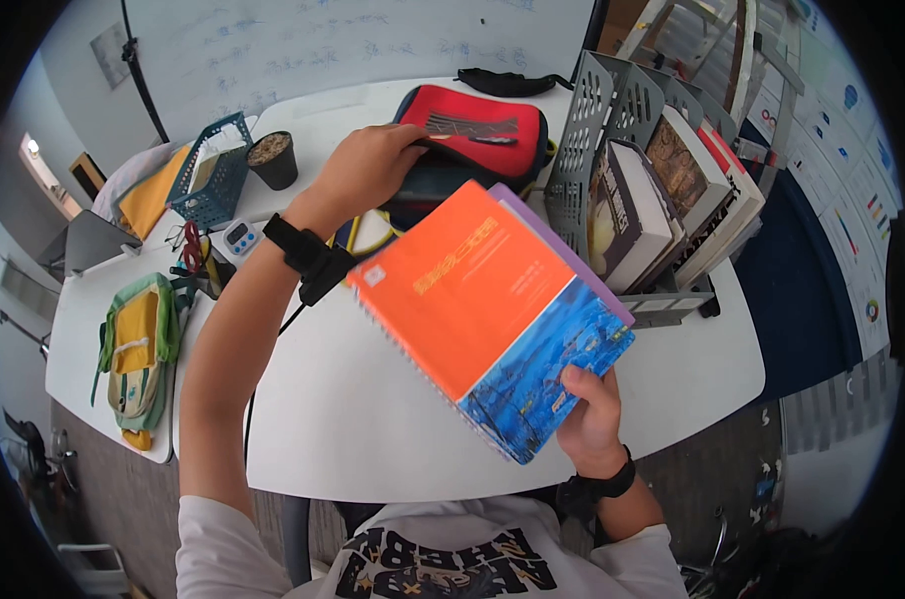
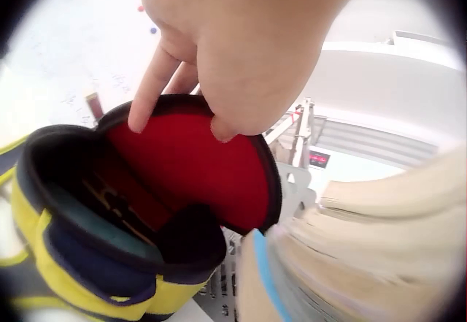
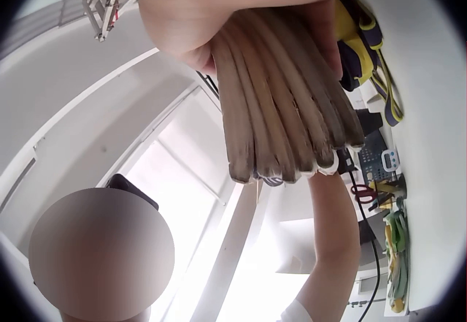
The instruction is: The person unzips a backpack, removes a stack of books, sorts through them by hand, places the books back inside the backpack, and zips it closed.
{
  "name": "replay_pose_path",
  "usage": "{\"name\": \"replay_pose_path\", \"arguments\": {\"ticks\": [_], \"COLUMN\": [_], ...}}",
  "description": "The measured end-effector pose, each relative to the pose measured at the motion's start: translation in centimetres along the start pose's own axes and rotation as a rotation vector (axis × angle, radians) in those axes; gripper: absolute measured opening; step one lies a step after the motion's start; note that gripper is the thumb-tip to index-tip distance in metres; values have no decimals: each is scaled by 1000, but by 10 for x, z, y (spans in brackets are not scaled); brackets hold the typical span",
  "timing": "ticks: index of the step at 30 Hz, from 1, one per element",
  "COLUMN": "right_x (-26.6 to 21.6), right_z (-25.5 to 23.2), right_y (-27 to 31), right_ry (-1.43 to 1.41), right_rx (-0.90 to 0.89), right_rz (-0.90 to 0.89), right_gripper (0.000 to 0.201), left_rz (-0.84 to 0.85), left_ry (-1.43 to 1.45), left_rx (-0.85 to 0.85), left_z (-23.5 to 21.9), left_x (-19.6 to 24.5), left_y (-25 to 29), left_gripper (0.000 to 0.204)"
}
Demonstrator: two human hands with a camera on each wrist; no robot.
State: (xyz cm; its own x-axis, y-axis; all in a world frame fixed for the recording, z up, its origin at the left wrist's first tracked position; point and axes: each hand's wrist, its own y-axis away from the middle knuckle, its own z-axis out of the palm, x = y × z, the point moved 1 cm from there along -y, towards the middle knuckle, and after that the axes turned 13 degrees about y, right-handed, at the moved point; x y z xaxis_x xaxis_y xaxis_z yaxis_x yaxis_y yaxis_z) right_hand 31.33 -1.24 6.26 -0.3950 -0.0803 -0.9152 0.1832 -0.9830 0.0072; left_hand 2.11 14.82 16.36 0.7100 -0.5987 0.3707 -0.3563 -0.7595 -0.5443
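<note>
A stack of books with an orange and blue spiral-bound cover point(image 1: 472, 290) is gripped at its lower right corner by my right hand point(image 1: 590, 419), thumb on the cover. In the right wrist view the page edges point(image 3: 277, 103) hang below the right hand point(image 3: 233, 1). My left hand point(image 1: 368, 165) holds the raised red flap point(image 1: 482, 130) of a bag at its edge. The left wrist view shows the left hand point(image 2: 226, 52) with fingers and thumb on either side of the red-lined flap point(image 2: 197, 154), above the yellow-and-navy bag point(image 2: 95, 256), whose mouth gapes.
A grey perforated rack point(image 1: 582, 130) with upright books point(image 1: 632, 215) stands at the right. At the left are a plant pot point(image 1: 273, 160), a blue basket point(image 1: 213, 170), a small timer point(image 1: 241, 237) and a green-and-yellow bag point(image 1: 138, 349). A black pouch point(image 1: 512, 83) lies at the back.
</note>
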Motion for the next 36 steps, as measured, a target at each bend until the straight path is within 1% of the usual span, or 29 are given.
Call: {"name": "replay_pose_path", "arguments": {"ticks": [1,2,3,4,5,7,8,10,14,15,17,20,22,23,25,27,28,30,31,32,34,35,36], "right_x": [1,0,-2,-7,-12,-9,-6,-3,0,-3,-6,1,9,14,26,36,41,50,51,52,56,56,53], "right_z": [7,15,23,31,39,42,42,45,50,53,61,73,81,83,86,86,86,84,84,81,76,73,72], "right_y": [-3,-7,-10,-14,-18,-29,-32,-38,-42,-43,-53,-75,-92,-101,-118,-136,-144,-150,-149,-150,-150,-148,-146], "right_ry": [-2,-1,0,-1,-17,-18,-14,40,71,35,-3,-50,-31,-19,-64,-162,-162,-259,-219,-218,-91,-91,39], "right_rx": [-8,39,86,80,80,62,59,64,73,44,12,62,97,138,157,192,191,134,132,135,105,112,48], "right_rz": [-3,-41,-78,-81,-47,-2,0,48,61,74,83,118,75,53,49,71,73,44,33,36,102,107,81], "right_gripper": [56,54,52,52,49,48,48,48,46,45,43,43,47,49,50,53,53,55,57,57,59,59,60], "left_rz": [39,38,10,-15,-15,-106,-110,-98,-105,-111,-54,-10,-34,-52,-72,36,34,80,33,32,-34,-36,-81], "left_ry": [3,-4,-22,-39,-42,-71,-70,-61,-106,-103,-95,-127,-155,-121,-85,-72,-73,-63,-80,-77,-14,-9,124], "left_rx": [18,22,29,36,40,75,78,137,172,172,129,122,108,114,124,77,76,28,-28,-30,5,0,4], "left_z": [-5,-9,-14,-20,-25,-35,-35,-34,-31,-29,-25,-24,-31,-34,-35,-30,-26,-14,-14,-12,-7,-7,-7], "left_x": [5,9,12,19,26,41,45,51,57,59,67,79,88,91,94,97,96,95,92,87,73,69,65], "left_y": [-1,-2,-2,-3,-4,-2,-1,2,2,5,11,26,33,35,39,45,49,56,58,62,71,76,81], "left_gripper": [20,20,20,20,20,21,21,23,22,22,20,18,15,14,13,13,13,15,19,19,20,20,20]}}
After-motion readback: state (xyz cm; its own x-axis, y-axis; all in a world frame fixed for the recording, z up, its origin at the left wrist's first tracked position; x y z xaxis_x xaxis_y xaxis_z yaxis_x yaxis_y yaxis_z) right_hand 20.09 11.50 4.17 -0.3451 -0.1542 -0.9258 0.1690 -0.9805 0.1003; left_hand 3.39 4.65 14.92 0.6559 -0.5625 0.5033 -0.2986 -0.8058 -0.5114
